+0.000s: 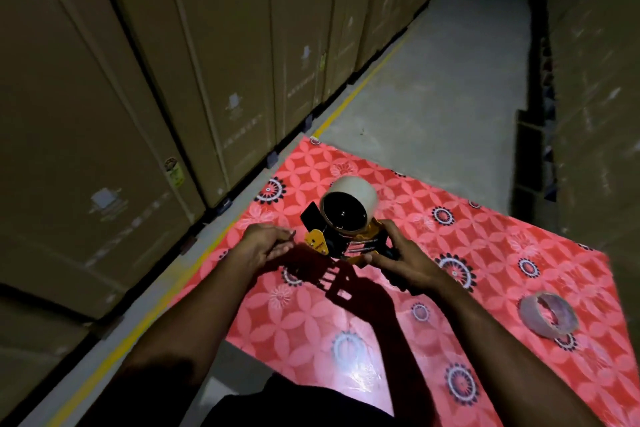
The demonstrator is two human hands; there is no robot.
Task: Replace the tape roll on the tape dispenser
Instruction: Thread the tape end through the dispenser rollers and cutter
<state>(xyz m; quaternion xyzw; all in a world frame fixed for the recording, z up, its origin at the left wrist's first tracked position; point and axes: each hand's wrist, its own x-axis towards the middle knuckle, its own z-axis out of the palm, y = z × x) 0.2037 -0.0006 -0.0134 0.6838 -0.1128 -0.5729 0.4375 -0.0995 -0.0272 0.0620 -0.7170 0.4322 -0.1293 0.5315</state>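
Red mat [450, 253]: tape dispenser [343, 229] between both hands.

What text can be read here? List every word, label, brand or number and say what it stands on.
None can be read as text.
Tape dispenser: small dark print on the yellow tab and pale lines on the handle, too small to read.
Cardboard boxes: pale printed marks and lines, blurred.
Round sticker on one box: too small to read.
Tape roll on the dispenser and loose roll on the mat: no print visible.
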